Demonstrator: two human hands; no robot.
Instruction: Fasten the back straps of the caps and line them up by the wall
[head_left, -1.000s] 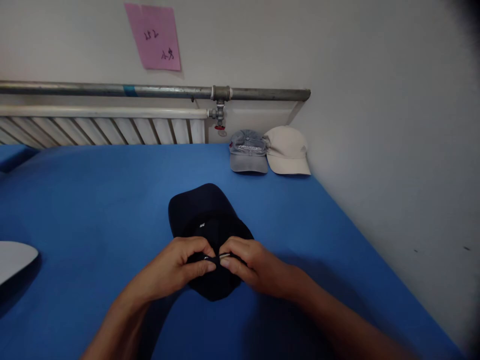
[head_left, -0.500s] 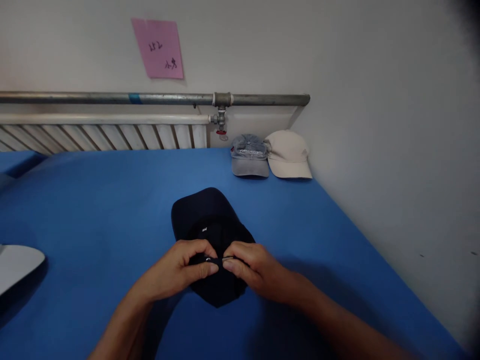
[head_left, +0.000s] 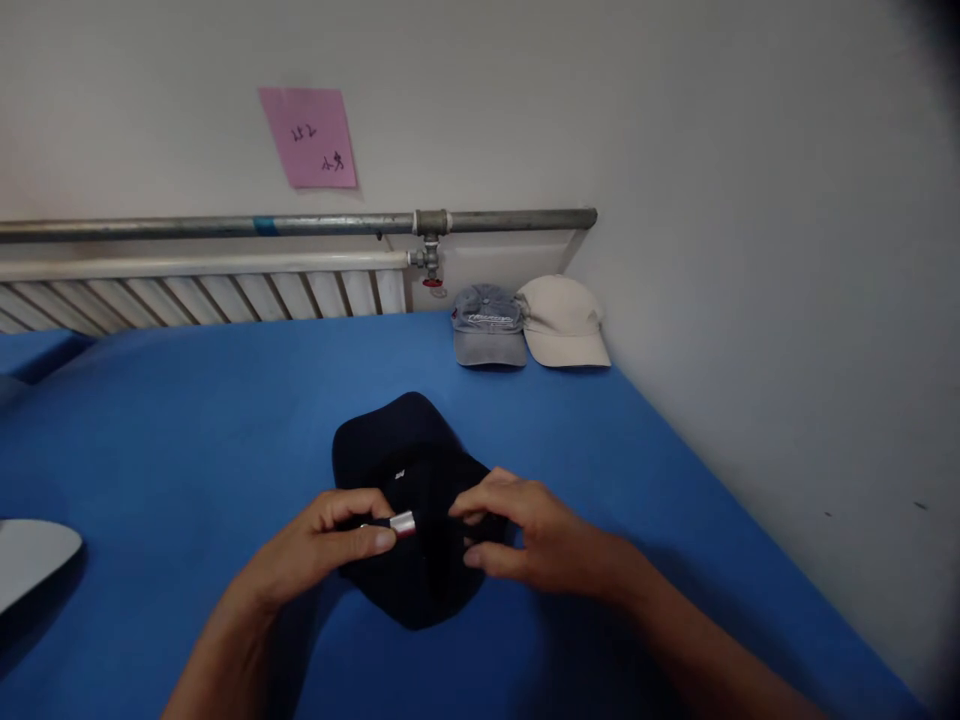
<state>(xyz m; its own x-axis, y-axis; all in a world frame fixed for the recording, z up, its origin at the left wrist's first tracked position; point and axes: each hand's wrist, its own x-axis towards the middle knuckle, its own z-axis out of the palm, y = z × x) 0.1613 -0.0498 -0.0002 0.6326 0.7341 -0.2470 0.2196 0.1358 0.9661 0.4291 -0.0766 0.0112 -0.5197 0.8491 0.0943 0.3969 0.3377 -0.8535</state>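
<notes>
A dark navy cap [head_left: 394, 435] lies on the blue table surface [head_left: 225, 420], its brim toward the upper left and its inside partly showing. My left hand [head_left: 330, 540] pinches the cap's back strap beside a silver metal buckle [head_left: 403, 523]. My right hand [head_left: 517, 525] is at the right side of the cap's back opening, thumb and forefinger apart, with dark fabric behind the fingers.
A grey-blue cap [head_left: 489, 345] and a beige cap [head_left: 564, 320] sit side by side at the far right corner. Behind are a radiator [head_left: 225, 297] and a metal pipe [head_left: 510, 221]. A white object [head_left: 34, 560] is at the left edge.
The hands have moved apart. My right thumb and forefinger have opened from their pinch on the strap. The silver buckle now shows by my left fingertips. The view has tilted up slightly.
</notes>
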